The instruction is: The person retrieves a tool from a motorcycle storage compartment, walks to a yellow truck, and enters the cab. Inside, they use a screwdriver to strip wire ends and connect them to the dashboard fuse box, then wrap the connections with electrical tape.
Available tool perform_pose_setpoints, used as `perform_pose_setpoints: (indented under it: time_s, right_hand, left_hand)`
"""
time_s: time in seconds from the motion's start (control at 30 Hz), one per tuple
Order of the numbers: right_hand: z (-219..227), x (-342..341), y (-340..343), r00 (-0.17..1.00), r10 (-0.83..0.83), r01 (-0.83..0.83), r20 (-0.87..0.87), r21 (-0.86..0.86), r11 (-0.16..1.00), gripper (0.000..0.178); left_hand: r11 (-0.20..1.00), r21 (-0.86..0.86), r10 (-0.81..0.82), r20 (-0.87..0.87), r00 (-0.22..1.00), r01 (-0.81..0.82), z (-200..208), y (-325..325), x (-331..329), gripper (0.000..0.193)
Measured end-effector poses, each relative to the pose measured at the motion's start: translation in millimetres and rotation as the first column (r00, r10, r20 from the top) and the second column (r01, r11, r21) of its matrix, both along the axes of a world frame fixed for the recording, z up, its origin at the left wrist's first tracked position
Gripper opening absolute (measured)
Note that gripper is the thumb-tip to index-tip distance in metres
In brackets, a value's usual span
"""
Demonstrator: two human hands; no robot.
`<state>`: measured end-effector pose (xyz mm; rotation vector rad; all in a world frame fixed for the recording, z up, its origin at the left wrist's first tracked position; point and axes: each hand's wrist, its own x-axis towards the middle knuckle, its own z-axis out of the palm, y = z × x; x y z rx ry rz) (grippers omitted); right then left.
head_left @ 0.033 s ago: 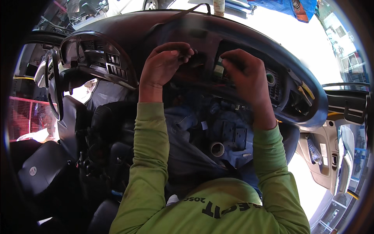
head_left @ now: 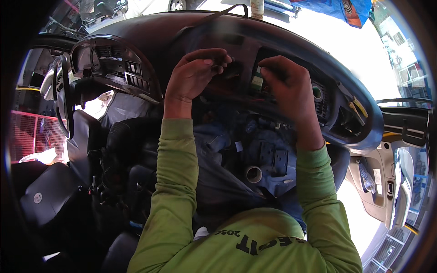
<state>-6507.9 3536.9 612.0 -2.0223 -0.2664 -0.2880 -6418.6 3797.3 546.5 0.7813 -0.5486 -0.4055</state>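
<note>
Both my hands are raised in front of an opened vehicle dashboard (head_left: 218,28). My left hand (head_left: 193,75) is curled with thumb and fingers drawn together. A small dark thing shows at its fingertips, too small to name. My right hand (head_left: 289,84) bends in a pinch at the dashboard opening (head_left: 268,52); what its fingertips hold, if anything, is hidden. Beside those fingertips sits a small pale green part (head_left: 256,82) inside the opening. On my lap are a roll of tape (head_left: 253,174) and a dark flat piece with holes (head_left: 274,156).
Pliers with yellow handles (head_left: 358,111) rest in the dashboard's right end. To the left are the steering wheel (head_left: 60,98), instrument panel (head_left: 116,68) and black seats (head_left: 50,193). At the right a beige door (head_left: 380,182) stands open, with a clear bottle (head_left: 366,176) in its pocket.
My left hand has shifted very slightly to the right. The right hand stays almost in place, and the things on my lap have not moved.
</note>
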Motion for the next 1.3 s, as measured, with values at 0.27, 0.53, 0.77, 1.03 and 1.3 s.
perform_pose_setpoints:
  time_s: [0.27,0.53,0.77,1.03,1.3]
  right_hand:
    - [11.9,22.5,16.5,0.978,0.127,-0.124,0.167,-0.028,0.992,0.022]
    - [5.8,30.6,18.2,1.0,0.028,-0.028,-0.005,0.009,1.0,0.021]
    - [-5.2,40.6,21.1,0.999,-0.001,-0.006,-0.034,-0.191,0.982,0.025]
    - [-16.0,54.1,11.5,0.994,0.09,-0.101,-0.064,-0.209,0.973,0.024]
    - [-16.5,57.8,11.0,0.997,-0.027,-0.004,-0.074,-0.386,0.923,0.024]
  left_hand:
    - [0.928,0.28,0.219,0.122,0.968,-0.246,8.9,-32.2,-0.2,0.03]
    - [0.806,0.386,0.346,0.309,0.886,-0.449,8.7,-44.7,-2.7,0.017]
    - [0.709,0.453,0.356,0.432,0.829,-0.541,5.7,-52.8,-4.7,0.011]
    - [0.694,0.581,0.201,0.411,0.889,-0.425,8.6,-47.3,-3.6,0.009]
    - [0.415,0.821,0.149,0.363,0.92,-0.392,9.1,-31.3,-3.9,0.012]
